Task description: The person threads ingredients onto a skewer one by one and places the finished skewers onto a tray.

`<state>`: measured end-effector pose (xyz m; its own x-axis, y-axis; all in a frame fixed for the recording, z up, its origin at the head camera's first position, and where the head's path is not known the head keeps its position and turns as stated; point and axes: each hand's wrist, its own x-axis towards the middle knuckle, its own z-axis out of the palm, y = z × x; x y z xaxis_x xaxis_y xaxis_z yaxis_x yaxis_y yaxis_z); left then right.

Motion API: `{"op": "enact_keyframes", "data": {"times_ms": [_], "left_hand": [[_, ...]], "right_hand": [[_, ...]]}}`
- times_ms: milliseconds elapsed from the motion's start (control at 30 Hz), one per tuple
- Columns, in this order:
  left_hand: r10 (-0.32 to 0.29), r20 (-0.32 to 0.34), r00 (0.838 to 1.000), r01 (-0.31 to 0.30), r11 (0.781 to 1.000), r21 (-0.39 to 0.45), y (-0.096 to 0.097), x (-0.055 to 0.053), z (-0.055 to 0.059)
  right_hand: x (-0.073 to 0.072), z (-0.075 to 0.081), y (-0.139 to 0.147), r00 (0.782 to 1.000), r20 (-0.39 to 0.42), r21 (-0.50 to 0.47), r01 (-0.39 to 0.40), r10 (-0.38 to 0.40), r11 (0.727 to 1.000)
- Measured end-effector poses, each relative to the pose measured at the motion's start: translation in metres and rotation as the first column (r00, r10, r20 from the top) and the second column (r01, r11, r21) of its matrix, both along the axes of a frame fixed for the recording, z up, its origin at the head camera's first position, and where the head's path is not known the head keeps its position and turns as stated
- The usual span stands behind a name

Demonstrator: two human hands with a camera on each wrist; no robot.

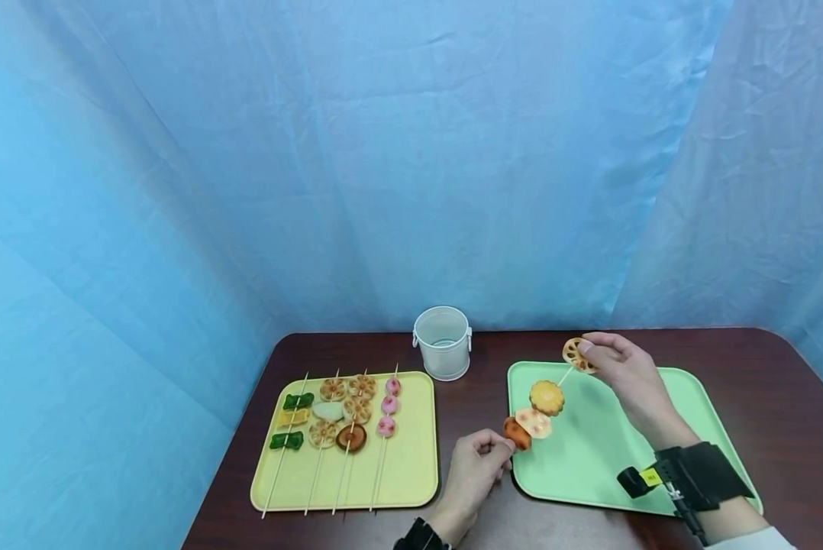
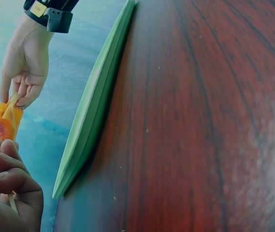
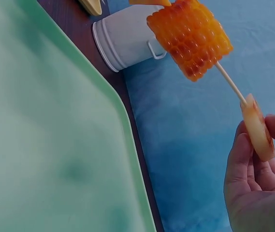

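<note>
My left hand (image 1: 473, 470) grips a wooden skewer (image 3: 230, 83) near its lower end, at the green tray's left edge. On the skewer sit a brown chunk (image 1: 518, 434), a pale spotted slice (image 1: 533, 423) and a yellow-orange corn piece (image 1: 547, 398). With thumb and fingers my right hand (image 1: 634, 389) pinches a lotus root slice (image 1: 576, 355) at the skewer's upper end. In the right wrist view the stick meets the slice's rim; how deep it goes in is hidden. Both hands hold the skewer slanting above the green tray (image 1: 631, 443).
To the left lies a yellow tray (image 1: 411, 473) bearing several loaded skewers, among them one with pink pieces (image 1: 389, 405) and one with green pieces (image 1: 286, 441). A white bucket (image 1: 443, 355) stands between the trays at the back. Blue cloth (image 1: 411, 168) hangs behind the dark table (image 1: 483, 412).
</note>
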<state>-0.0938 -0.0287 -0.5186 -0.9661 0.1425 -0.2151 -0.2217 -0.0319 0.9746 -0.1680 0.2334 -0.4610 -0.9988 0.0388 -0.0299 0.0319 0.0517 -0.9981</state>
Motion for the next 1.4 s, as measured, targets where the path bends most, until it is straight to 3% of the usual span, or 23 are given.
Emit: {"op": "enact_keyframes", "data": {"times_ms": [100,333,567,700,833,1000,1133,1233,1400], "left_hand": [[0.001,-0.007,1.000,-0.001,1.000,0.009,0.000,0.000,0.000],[0.010,-0.018,1.000,-0.009,1.000,0.017,0.002,0.000,0.000],[-0.051,-0.122,0.991,0.046,0.998,-0.044,0.001,0.001,0.000],[-0.112,-0.208,0.972,0.082,0.986,-0.146,-0.002,0.001,0.000],[-0.093,-0.291,0.952,0.011,0.963,-0.269,-0.005,-0.001,0.000],[-0.008,-0.263,0.965,-0.054,0.973,-0.226,-0.003,-0.003,0.003],[-0.022,-0.240,0.970,-0.037,0.970,-0.238,-0.002,-0.004,0.003],[-0.067,-0.272,0.960,-0.019,0.954,-0.300,-0.005,-0.006,0.003],[-0.147,-0.386,0.911,-0.053,0.884,-0.464,-0.011,-0.013,0.006]], "right_hand": [[0.001,-0.001,-0.003,1.000,0.006,0.053,-0.005,0.004,0.999],[0.008,-0.001,-0.012,0.998,0.047,0.022,-0.035,0.034,0.999],[0.013,-0.005,-0.017,0.996,0.060,-0.020,-0.064,0.065,0.998],[0.016,-0.004,-0.016,0.996,0.051,-0.063,-0.072,0.075,0.995],[0.017,-0.002,-0.016,0.996,0.035,-0.105,-0.072,0.076,0.992],[0.018,-0.001,-0.019,0.997,0.037,-0.044,-0.064,0.065,0.997],[0.018,-0.001,-0.024,0.998,0.033,0.011,-0.059,0.059,0.998],[0.018,0.000,-0.026,0.998,0.025,0.022,-0.062,0.062,0.998],[0.017,0.001,-0.026,0.997,0.020,0.034,-0.071,0.071,0.997]]}}
